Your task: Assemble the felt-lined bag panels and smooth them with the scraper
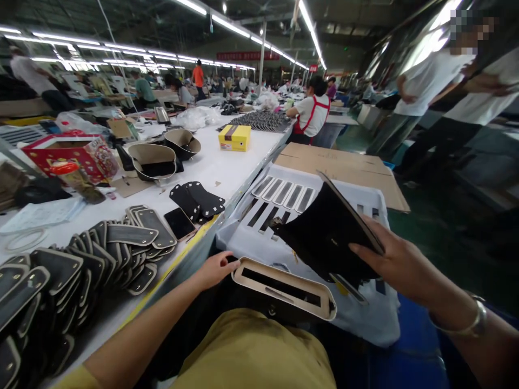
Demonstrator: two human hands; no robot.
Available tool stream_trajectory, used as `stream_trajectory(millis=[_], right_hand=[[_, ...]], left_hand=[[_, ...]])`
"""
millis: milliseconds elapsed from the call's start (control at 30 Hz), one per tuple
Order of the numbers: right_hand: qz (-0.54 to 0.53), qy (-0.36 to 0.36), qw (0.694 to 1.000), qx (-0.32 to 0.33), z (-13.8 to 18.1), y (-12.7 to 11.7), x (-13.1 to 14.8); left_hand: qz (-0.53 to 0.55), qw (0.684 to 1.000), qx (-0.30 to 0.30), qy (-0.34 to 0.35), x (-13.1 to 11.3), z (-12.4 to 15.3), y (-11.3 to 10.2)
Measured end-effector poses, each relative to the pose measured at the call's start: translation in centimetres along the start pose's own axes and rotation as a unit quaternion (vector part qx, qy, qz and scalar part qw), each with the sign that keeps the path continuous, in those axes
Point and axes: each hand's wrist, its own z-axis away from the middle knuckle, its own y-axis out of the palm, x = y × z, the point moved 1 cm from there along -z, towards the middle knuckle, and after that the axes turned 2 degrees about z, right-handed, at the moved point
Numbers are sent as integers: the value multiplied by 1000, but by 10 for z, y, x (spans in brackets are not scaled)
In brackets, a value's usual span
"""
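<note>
My right hand (387,254), with a bangle at the wrist, grips the edge of a black leather bag panel (324,232), thumb on its face. The panel is tilted above a tray lined with pale cloth (375,319). At my lap lies a black bag piece with a cream rim (320,308) and a long dark slot. My left hand (217,270) pinches its left corner between thumb and finger. Below the raised panel, a narrow strip (351,289) shows in part. Rows of pale-edged strips (286,193) lie on the cloth.
Left, a white table (231,173) holds a heap of grey pale-edged pieces (101,254), a phone (179,223), black cut panels (198,200), open bag bodies (154,162) and a yellow box (234,138). Cardboard (336,165) lies beyond the tray. People stand at right.
</note>
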Motion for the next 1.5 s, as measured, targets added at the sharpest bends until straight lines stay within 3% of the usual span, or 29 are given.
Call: stream_trajectory(millis=[67, 167, 300, 533, 700, 967, 1067, 1167, 1233, 1367, 1500], right_hand=[[-37, 23, 999, -3, 4, 4, -1], [-119, 52, 991, -17, 7, 13, 1], [-203, 61, 977, -20, 10, 28, 3], [-229, 45, 972, 35, 19, 58, 11], [-185, 25, 981, 62, 25, 78, 16], [-42, -85, 995, 10, 37, 100, 29], [-24, -88, 996, 14, 40, 106, 32], [6, -105, 993, 50, 44, 108, 33], [43, -133, 988, 70, 48, 108, 34], [103, -145, 982, 66, 56, 105, 35], [150, -130, 979, 43, 64, 109, 39]], left_hand=[[37, 998, 40, -42, 13, 2, 25], [86, 991, 65, -73, 17, 2, 41], [119, 985, 95, -79, 13, -2, 38], [122, 987, 95, -51, 4, -2, 35], [128, 986, 99, -38, -2, -1, 31], [173, 979, 110, -11, -3, 8, 27], [137, 986, 94, 0, 2, 10, 26], [-3, 998, -13, 55, 4, 9, 20], [-82, 985, -78, 131, 0, 7, 17], [-130, 949, -30, 285, -15, -4, 23], [-160, 936, -60, 306, -27, -15, 34]])
